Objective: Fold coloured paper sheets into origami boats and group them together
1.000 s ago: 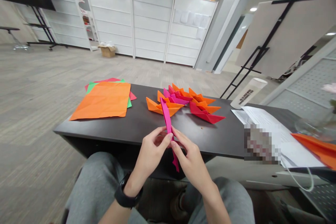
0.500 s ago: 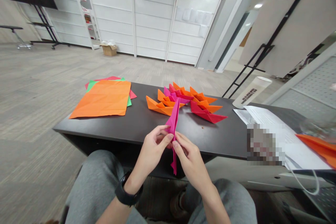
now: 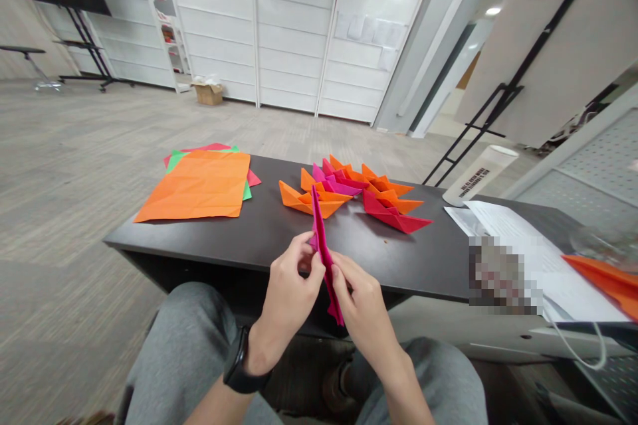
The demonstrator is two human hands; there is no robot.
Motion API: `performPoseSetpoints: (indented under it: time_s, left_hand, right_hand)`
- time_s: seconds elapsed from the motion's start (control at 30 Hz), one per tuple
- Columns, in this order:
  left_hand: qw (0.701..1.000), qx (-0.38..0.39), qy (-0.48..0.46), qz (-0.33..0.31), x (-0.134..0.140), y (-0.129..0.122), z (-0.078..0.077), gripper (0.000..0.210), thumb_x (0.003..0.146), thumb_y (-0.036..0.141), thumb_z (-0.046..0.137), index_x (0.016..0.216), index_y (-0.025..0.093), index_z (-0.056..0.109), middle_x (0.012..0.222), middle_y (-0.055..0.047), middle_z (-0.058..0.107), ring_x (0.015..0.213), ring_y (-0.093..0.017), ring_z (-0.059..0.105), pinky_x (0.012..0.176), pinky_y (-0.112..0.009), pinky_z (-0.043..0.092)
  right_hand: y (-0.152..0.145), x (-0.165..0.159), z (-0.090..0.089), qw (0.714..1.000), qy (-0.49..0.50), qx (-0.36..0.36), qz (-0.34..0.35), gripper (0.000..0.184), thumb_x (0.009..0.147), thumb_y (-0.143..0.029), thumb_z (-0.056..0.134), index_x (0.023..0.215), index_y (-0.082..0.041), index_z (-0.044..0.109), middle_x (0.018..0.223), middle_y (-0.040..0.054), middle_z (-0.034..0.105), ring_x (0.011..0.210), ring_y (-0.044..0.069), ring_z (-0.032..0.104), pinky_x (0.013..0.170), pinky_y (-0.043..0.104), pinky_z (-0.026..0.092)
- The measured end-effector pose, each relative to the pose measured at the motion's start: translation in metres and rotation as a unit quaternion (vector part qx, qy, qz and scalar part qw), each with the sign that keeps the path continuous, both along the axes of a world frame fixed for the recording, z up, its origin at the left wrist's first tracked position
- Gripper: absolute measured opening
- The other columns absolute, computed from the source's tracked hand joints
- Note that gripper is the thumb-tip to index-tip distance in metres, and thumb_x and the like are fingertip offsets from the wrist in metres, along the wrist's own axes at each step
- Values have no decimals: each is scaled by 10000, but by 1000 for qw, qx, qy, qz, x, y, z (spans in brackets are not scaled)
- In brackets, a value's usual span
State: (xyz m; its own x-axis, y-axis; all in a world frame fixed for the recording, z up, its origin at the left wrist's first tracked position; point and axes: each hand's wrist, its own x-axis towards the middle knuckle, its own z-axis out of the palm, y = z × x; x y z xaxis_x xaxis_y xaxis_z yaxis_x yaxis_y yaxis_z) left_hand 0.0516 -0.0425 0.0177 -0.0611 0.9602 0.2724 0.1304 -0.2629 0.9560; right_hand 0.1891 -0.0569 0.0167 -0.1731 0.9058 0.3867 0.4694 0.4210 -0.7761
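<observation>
A folded magenta paper (image 3: pixel 319 222), long and narrow, is seen nearly edge-on in front of the dark table's near edge. My left hand (image 3: pixel 294 279) pinches its left side, thumb and fingers closed. On the other side, my right hand (image 3: pixel 361 292) grips the same paper with its thumb on the near face; some fingers are hidden behind it. Just beyond lie several folded paper boats, among them an orange boat (image 3: pixel 309 199), a magenta boat (image 3: pixel 336 184) and a red boat (image 3: pixel 393 214).
An orange sheet (image 3: pixel 197 186) tops a stack with green and red sheets at the left of the dark table (image 3: pixel 199 242). To the right are a white cylinder (image 3: pixel 478 176), printed papers (image 3: pixel 553 265), and an orange folded paper (image 3: pixel 603 282) at the edge.
The magenta paper has turned, its upper end swinging left and its lower end slightly right. My left thumb and fingers have shifted on it. The boats stay in place.
</observation>
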Motion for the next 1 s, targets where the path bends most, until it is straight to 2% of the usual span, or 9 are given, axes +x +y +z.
performPoseSetpoints:
  time_s: [0.17, 0.33, 0.5, 0.57, 0.63, 0.73, 0.8, 0.9, 1.0]
  left_hand:
    - [990, 64, 108, 69, 2, 0, -6, 318, 884, 152, 521, 1192, 224, 549, 835, 2, 683, 723, -160, 699, 724, -258, 547]
    - [977, 36, 162, 135, -5, 7, -10, 382, 854, 154, 547, 1222, 193, 454, 788, 12, 649, 683, -183, 672, 689, -298, 517]
    - [983, 21, 144, 109, -10, 14, -13, 221, 901, 187, 526, 1119, 199, 562, 788, -3, 671, 665, -172, 663, 662, -283, 506]
    - [981, 33, 153, 111, -12, 15, -12, 170, 896, 159, 505, 1017, 204, 614, 806, -15, 678, 698, -174, 664, 689, -283, 505]
    - [978, 49, 163, 119, -14, 15, -10, 148, 882, 143, 504, 933, 207, 627, 812, -20, 676, 716, -177, 657, 695, -282, 499]
    - [975, 61, 184, 111, -18, 16, -9, 122, 865, 133, 522, 859, 211, 617, 792, -12, 655, 702, -172, 633, 683, -281, 487]
    - [973, 64, 197, 99, -21, 18, -9, 122, 866, 128, 526, 853, 212, 614, 803, -11, 634, 701, -167, 617, 678, -281, 490]
    - [974, 66, 201, 80, -25, 23, -14, 143, 874, 112, 509, 866, 206, 616, 915, -37, 625, 795, -180, 631, 692, -284, 520]
    - [972, 73, 220, 30, -31, 30, -19, 189, 866, 73, 484, 896, 199, 622, 1026, -70, 643, 934, -213, 652, 770, -320, 558]
  right_hand:
    - [5, -3, -15, 996, 9, 8, -90, 371, 982, -248, 453, 1310, -251, 625, 1185, 64, 736, 1004, 233, 733, 918, 372, 587]
    - [6, -3, -16, 990, 41, 24, -134, 339, 928, -205, 517, 1258, -244, 586, 1009, 55, 722, 882, 199, 722, 712, 284, 602]
    - [8, -1, -13, 991, -57, 85, -87, 427, 882, -70, 399, 1160, -240, 677, 1029, 74, 602, 914, 195, 651, 835, 328, 560]
    - [10, 2, -13, 984, -71, 91, -133, 424, 863, -72, 412, 1154, -213, 686, 993, 78, 584, 876, 204, 640, 828, 349, 554]
    - [13, 5, -14, 976, -71, 86, -185, 313, 885, -140, 472, 1095, -201, 695, 957, 77, 583, 828, 213, 631, 782, 358, 554]
    - [17, 10, -17, 974, -51, 60, -214, 131, 904, -237, 543, 948, -210, 663, 932, 76, 610, 794, 215, 631, 714, 344, 547]
    - [21, 13, -21, 974, -26, 33, -224, 164, 891, -214, 540, 1037, -202, 614, 894, 60, 631, 765, 211, 637, 675, 333, 536]
    - [28, 22, -25, 976, -35, 15, -215, 443, 875, -155, 499, 1317, -177, 516, 856, 33, 637, 701, 201, 627, 667, 338, 524]
    - [35, 35, -30, 979, -115, 33, -166, 449, 889, -105, 428, 1280, -200, 628, 961, 77, 637, 809, 216, 642, 772, 373, 534]
